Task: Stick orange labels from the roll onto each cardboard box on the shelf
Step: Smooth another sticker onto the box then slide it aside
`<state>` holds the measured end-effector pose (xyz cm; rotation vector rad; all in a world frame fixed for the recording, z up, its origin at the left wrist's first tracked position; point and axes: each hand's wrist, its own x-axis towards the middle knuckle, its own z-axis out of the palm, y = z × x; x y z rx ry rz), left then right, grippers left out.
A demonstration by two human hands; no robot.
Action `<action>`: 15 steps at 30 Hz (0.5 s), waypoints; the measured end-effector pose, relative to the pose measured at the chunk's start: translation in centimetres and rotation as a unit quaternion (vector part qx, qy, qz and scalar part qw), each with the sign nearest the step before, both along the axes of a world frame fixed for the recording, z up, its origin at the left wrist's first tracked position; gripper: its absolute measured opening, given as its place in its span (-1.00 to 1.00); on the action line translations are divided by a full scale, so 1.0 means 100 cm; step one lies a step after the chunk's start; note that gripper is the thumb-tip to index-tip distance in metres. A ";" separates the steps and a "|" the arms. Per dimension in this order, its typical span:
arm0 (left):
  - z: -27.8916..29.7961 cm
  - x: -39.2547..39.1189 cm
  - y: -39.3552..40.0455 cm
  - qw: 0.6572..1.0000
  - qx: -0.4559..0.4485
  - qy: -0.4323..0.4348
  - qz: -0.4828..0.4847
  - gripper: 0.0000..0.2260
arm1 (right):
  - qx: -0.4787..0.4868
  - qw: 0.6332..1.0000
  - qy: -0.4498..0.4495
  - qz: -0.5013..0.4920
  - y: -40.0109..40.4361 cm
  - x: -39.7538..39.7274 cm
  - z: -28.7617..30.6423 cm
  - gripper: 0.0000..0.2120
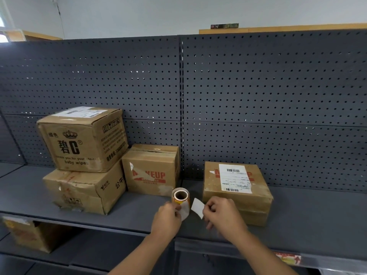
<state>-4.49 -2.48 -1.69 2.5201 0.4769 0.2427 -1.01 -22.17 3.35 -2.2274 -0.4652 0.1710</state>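
My left hand (166, 216) grips the roll of orange labels (180, 196) by its loose backing strip, above the shelf's front. My right hand (220, 212) pinches a peeled label (197, 207), whose white back faces me. Several cardboard boxes stand on the grey shelf (139, 215): a baby wipes box (83, 139) stacked on a worn box (83, 190), a MAKEUP box (152, 169) in the middle, and a box with a white shipping label (236, 187) right behind my right hand.
A dark pegboard back panel (258, 96) rises behind the boxes. On the lower shelf at left sits another cardboard box (25, 235). An orange tag (288, 258) is stuck on the shelf's front edge at right.
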 end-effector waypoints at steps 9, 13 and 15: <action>0.029 -0.016 -0.049 0.964 -0.166 -0.206 -0.029 -0.87 | 0.041 0.992 -0.108 -0.050 -0.007 0.000 0.008 -0.81; 0.048 -0.020 -0.073 0.908 -0.359 -0.211 -0.046 -0.81 | -0.022 0.971 -0.228 -0.066 -0.004 -0.003 0.001 -0.77; 0.049 -0.020 -0.077 0.888 -0.400 -0.222 -0.034 -0.84 | -0.045 0.962 -0.263 -0.058 -0.004 -0.007 -0.002 -0.79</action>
